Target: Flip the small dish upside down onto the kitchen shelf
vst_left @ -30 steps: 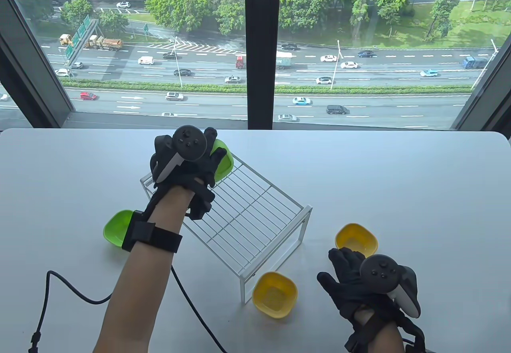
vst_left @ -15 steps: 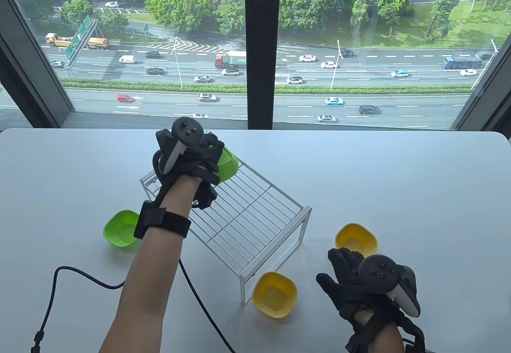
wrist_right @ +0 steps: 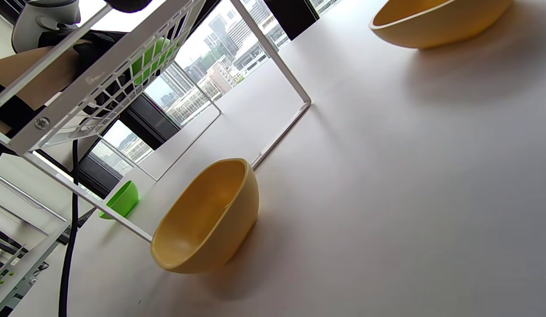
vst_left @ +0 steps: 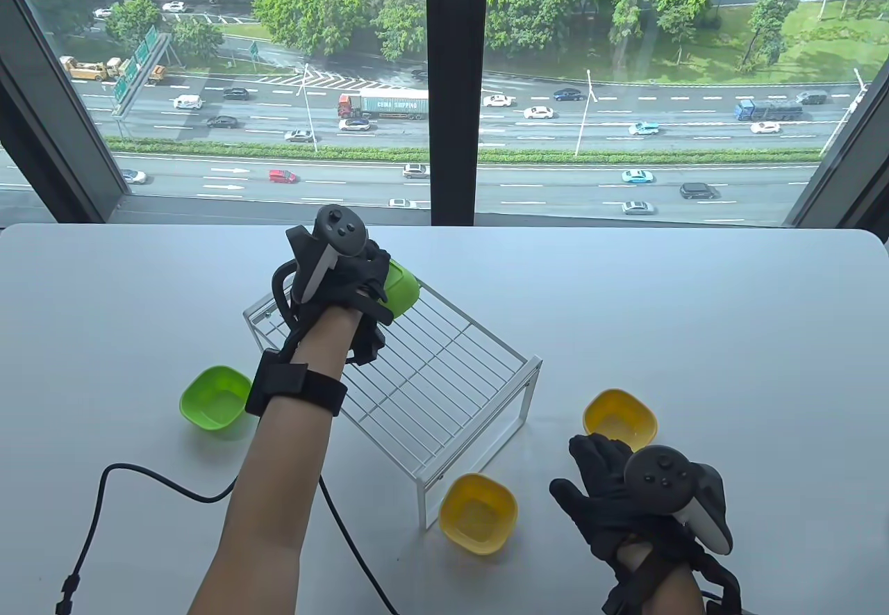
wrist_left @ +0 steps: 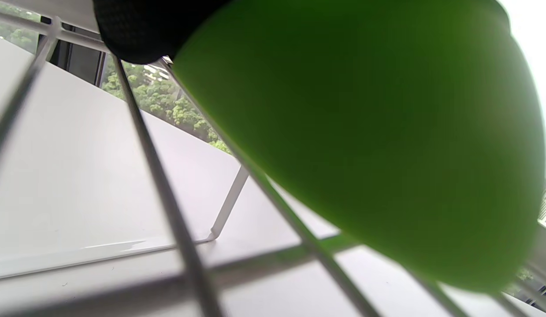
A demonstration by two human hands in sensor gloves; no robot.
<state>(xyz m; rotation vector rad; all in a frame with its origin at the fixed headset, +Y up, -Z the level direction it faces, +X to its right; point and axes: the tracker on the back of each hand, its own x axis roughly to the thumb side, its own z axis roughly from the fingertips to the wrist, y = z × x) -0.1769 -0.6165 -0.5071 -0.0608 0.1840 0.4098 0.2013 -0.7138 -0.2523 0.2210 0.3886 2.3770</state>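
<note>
My left hand (vst_left: pixel 361 281) grips a small green dish (vst_left: pixel 403 290) at the far corner of the white wire kitchen shelf (vst_left: pixel 430 379). The dish is turned over, its rounded underside facing up and right, just above the wires. In the left wrist view the green dish (wrist_left: pixel 365 132) fills the frame over the shelf wires (wrist_left: pixel 176 220), with a gloved fingertip (wrist_left: pixel 140 26) on it. My right hand (vst_left: pixel 611 483) rests on the table at the near right, fingers spread, holding nothing.
A second green dish (vst_left: pixel 214 398) sits upright left of the shelf. Two yellow dishes stand upright, one (vst_left: pixel 479 512) by the shelf's near leg, one (vst_left: pixel 620 419) just beyond my right hand. A black cable (vst_left: pixel 160 483) trails across the near left table.
My left hand has rolled the green dish over at the shelf's far corner, from open side showing to underside showing, and shifted slightly right. The right hand has not moved.
</note>
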